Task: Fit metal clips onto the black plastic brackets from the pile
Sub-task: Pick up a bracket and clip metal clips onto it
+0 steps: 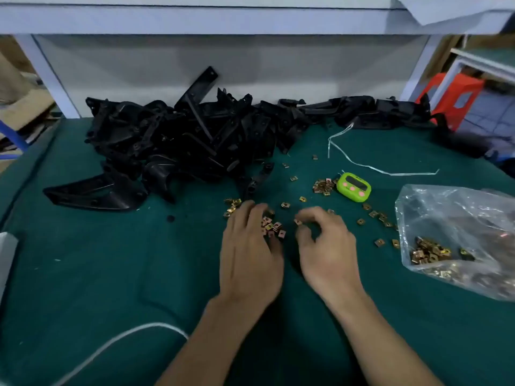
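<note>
Fingertips first: pinches one clip in right hand left of timer, rests left hand flat on clips. Could slip: tiny, seemingly edge-held.

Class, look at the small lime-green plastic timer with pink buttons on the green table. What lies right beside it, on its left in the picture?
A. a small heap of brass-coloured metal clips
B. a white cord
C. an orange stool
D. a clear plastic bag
A: the heap of brass-coloured metal clips sits against the lime-green timer; the clear plastic bag lies apart, farther right.
</note>
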`<state>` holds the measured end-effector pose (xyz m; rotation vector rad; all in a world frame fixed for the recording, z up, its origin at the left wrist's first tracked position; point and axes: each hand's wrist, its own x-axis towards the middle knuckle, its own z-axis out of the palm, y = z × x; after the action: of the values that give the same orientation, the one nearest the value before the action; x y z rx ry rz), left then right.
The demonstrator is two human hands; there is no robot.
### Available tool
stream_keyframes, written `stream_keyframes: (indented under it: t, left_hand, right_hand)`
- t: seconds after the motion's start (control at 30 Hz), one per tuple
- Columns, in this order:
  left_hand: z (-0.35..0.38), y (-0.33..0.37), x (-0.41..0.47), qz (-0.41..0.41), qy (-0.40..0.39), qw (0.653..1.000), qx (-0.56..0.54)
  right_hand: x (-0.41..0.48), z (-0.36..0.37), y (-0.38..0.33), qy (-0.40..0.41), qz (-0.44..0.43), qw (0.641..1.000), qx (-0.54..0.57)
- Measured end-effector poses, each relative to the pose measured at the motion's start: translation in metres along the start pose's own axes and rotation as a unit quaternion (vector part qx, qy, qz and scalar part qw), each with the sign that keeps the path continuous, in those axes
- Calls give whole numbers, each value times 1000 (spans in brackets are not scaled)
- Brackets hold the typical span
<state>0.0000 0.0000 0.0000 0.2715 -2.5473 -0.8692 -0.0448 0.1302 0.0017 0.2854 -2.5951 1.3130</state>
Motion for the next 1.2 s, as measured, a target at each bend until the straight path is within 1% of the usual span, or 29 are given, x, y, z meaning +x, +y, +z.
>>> stream_keyframes:
  t: [0.03, 0.13, 0.17, 0.2, 0.27, 0.33, 0.37, 0.4, 0.47, 0.57, 0.7, 0.8, 0.93, 1.03, 1.1, 1.2]
  left_hand:
    - [4, -6, 10, 15, 16, 1000, 2]
    - [9, -20, 41, 0, 23, 1000, -8]
    - [11, -25, 52, 1, 26, 1000, -11]
    - [12, -29, 61, 1, 27, 1000, -11]
    - [13, -37, 77, -1, 23, 1000, -5]
    - [12, -45, 92, -17, -8, 1000, 0]
    - [13, -48, 97, -24, -28, 999, 0]
    - [15, -50, 99, -25, -47, 999, 1]
    - [17, -54, 99, -15, -60, 998, 14]
    - [20, -57, 98, -6, -38, 999, 35]
    - [20, -56, 97, -8, -21, 999, 40]
    - [20, -55, 97, -4, -8, 1000, 28]
    - [21, -54, 96, -5, -6, 1000, 15]
    - [22, -53, 95, -11, -10, 1000, 12]
    - [22, -54, 96, -12, -12, 1000, 6]
    - [21, -54, 96, -16, -12, 1000, 4]
  right_hand:
    - [12, -3, 4, 35, -11, 999, -27]
    - [49, -16, 21, 144, -14, 984, -101]
    - [61, -19, 31, 160, -13, 978, -131]
    - [70, -23, 38, 156, 0, 975, -157]
    - [87, -27, 53, 131, 44, 975, -173]
    - [99, -28, 64, 98, 99, 978, -156]
    - [103, -27, 69, 81, 109, 979, -151]
    - [105, -25, 71, 63, 104, 981, -150]
    - [104, -22, 70, 39, 58, 988, -140]
    - [96, -20, 56, 35, -8, 995, -90]
    - [84, -8, 30, 5, -23, 999, 23]
    - [77, 3, 20, -20, 15, 993, 115]
    - [76, 8, 23, -89, 61, 985, 139]
    - [78, 7, 24, -121, 69, 975, 171]
    - [82, 5, 26, -139, 79, 963, 217]
    - [86, 0, 32, -183, 87, 935, 291]
